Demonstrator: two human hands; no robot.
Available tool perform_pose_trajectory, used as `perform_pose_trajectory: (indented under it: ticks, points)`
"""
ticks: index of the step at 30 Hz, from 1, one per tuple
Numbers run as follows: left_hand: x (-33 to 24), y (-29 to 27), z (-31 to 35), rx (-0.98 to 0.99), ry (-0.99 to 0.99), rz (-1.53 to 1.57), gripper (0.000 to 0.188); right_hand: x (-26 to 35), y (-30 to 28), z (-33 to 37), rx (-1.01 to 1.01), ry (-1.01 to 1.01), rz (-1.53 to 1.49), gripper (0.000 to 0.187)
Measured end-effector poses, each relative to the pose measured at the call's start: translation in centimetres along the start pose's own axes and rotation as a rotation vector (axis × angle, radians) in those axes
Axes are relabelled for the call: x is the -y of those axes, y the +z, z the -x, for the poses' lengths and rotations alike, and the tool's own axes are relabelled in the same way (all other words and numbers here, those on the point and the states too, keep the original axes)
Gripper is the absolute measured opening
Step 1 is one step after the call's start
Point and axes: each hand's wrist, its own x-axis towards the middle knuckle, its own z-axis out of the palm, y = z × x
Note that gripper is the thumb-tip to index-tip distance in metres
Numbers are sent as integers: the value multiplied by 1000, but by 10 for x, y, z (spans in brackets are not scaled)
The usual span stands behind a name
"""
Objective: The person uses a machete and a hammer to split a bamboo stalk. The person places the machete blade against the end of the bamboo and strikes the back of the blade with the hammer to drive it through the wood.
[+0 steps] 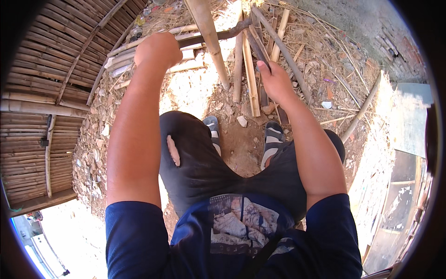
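Observation:
My left hand (158, 50) is closed in a fist at one end of a long, dark, curved blade like a machete (232, 31); its handle is hidden in the fist. The blade runs to the right across an upright bamboo pole (207, 32), which hides part of it; I cannot tell whether it is behind the pole or cutting into it. My right hand (277, 83) is wrapped round a dark stick (257, 46), thumb along it. The stick's upper end comes close to the blade's tip; whether they touch I cannot tell.
Split bamboo lengths (251, 79) and a grey pole (288, 51) lie on the littered ground ahead of my sandalled feet (273, 139). More bamboo pieces (123, 58) lie at the left. A slatted bamboo wall (42, 56) rises at the left, a rough wall (353, 23) at the far right.

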Motion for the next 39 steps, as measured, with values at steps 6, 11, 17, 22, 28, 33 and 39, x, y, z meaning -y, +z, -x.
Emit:
perform_pose_trajectory:
  ticks: [6,11,17,22,28,33,39]
  points:
    - [3,0,4,-13,17,-16,31,32,-40,7,-281,-74,-426,47]
    - [-13,-10,5,17,30,-24,31,28,-21,17,-279,-148,-29,49]
    - [-16,-8,-7,38,50,-30,33,25,-34,13,25,32,-86,54]
    - [-10,-24,-34,109,425,39,39,10,-49,15,-124,26,-309,47]
    - [-17,-48,-21,277,345,197,68,15,-79,28,-167,0,-694,38]
    - [-18,-36,-14,99,351,202,74,31,-106,51,-193,-242,-695,37]
    - [-20,-38,-11,105,305,169,73,54,-86,59,-259,-378,-737,38]
